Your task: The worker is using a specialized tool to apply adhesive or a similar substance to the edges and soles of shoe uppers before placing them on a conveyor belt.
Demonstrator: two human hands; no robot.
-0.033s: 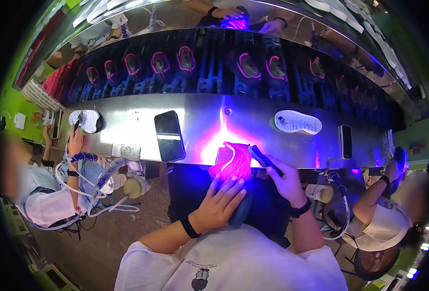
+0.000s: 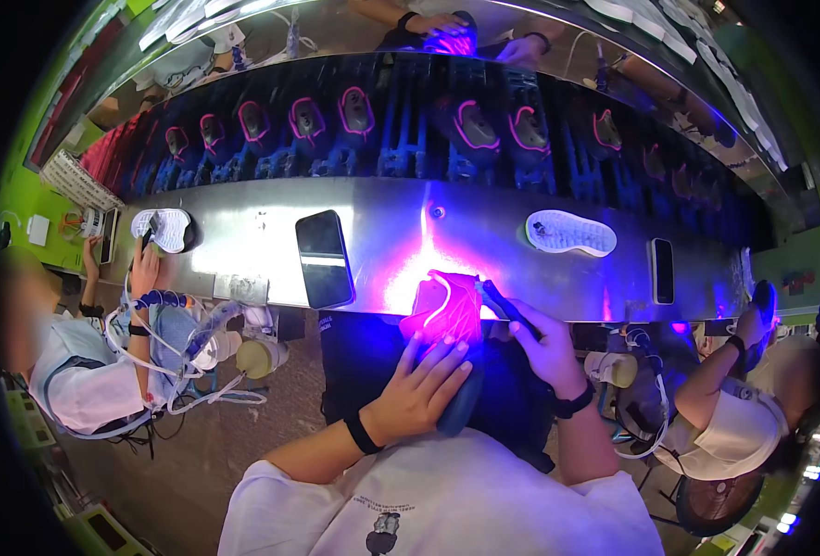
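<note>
A shoe upper (image 2: 449, 313) glows pink under violet light at the bench's near edge, in front of my body. A pale curved line runs over its lit part, and its dark blue end reaches toward my shirt. My left hand (image 2: 419, 391) holds it from above, fingers lying slightly apart across it; the thumb is hard to see. My right hand (image 2: 547, 345) is closed around a dark-handled brush (image 2: 503, 302). The brush tip is at the right side of the lit part; whether it touches cannot be made out.
A metal bench (image 2: 262, 199) carries a large phone (image 2: 325, 259), a white shoe sole (image 2: 570, 233) and a smaller phone (image 2: 662, 271). Behind it, a dark rack (image 2: 405, 120) bears several pink-rimmed shoe parts. Co-workers sit left and right; the left one's hand (image 2: 145, 269) is at another sole (image 2: 162, 230).
</note>
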